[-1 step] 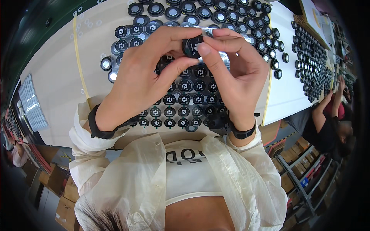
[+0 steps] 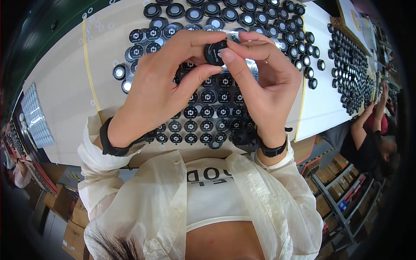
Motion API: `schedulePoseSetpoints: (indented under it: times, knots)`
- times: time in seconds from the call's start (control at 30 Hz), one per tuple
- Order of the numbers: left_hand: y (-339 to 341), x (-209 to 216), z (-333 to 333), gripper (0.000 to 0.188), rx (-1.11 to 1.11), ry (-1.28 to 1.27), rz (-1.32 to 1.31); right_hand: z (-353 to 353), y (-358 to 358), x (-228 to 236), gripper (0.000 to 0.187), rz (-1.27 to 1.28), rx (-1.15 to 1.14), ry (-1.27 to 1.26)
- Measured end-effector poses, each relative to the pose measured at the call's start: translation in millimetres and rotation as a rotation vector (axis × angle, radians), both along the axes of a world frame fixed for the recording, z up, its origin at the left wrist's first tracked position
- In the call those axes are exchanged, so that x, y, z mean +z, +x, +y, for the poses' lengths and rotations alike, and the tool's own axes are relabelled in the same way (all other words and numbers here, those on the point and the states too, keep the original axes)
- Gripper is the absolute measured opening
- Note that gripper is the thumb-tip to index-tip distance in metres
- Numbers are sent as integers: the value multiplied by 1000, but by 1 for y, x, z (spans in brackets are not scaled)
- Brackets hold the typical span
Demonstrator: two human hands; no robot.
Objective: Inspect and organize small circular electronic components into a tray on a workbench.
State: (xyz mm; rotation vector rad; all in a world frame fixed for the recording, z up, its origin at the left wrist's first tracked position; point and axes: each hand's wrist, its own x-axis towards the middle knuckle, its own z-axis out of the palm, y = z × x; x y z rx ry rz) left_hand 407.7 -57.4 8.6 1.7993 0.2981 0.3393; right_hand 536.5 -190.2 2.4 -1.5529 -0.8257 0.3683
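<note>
A black round disc (image 2: 213, 53) with pale printing on its face is held up over the table between my two hands. My left hand (image 2: 162, 78) grips its left side, with the thumb below and the fingers above. My right hand (image 2: 264, 73) is closed at the disc's right edge, its thumb tip pressed against the face. Whether a thin film or label lies under that thumb, I cannot tell. Below my hands lie rows of round black printed labels (image 2: 190, 112); my hands cover part of them. Clear shiny plastic (image 2: 252, 69) shows behind my right fingers.
Many black round parts with silvery centres (image 2: 194, 14) stand at the far side. More crowd the white surface (image 2: 318, 112) at right. A sheet of pale round pieces (image 2: 37, 115) lies at far left. Yellow tape (image 2: 89, 65) crosses the table. Another person (image 2: 368, 143) works at right.
</note>
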Motion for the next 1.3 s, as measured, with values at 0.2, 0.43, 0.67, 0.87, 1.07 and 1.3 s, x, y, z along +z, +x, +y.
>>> schedulePoseSetpoints:
  times: [0.2, 0.43, 0.67, 0.87, 1.07, 1.3]
  knots:
    - [8, -4, 14, 42, 3, 148, 10, 7, 8, 0, 10, -346, 63, -51]
    - [47, 10, 146, 26, 214, 834, 311, -9, 34, 5, 18, -144, -39, -148]
    - [58, 0, 164, 37, 162, 920, 218, -2, 53, 8, 22, -448, 211, -490]
    - [32, -5, 56, 52, -195, 892, 31, 24, 58, -9, 26, -576, 342, -396]
    - [15, -28, 52, 54, -106, 938, 71, 52, 60, -6, 15, -512, 418, -512]
    - [12, -29, 47, 55, -65, 977, 80, 49, 53, 13, 11, -271, 614, -493]
